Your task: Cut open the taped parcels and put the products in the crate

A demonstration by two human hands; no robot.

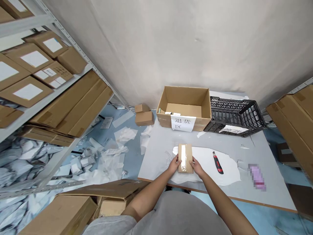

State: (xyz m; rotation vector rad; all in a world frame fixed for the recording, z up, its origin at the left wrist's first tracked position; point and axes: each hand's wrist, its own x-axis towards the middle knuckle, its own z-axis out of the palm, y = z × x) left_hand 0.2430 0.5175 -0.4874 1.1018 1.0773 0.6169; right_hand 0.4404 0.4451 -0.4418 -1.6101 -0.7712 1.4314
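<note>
Head view: left hand [174,164] and right hand [197,166] grasp opposite long edges of a taped cardboard parcel [185,158], which sits on white paper [215,166] on the worktop [269,192]. Utility knife [217,162] lies on the paper, right of the parcel. Open carton [183,111] and black crate [234,117] stand beyond.
</note>
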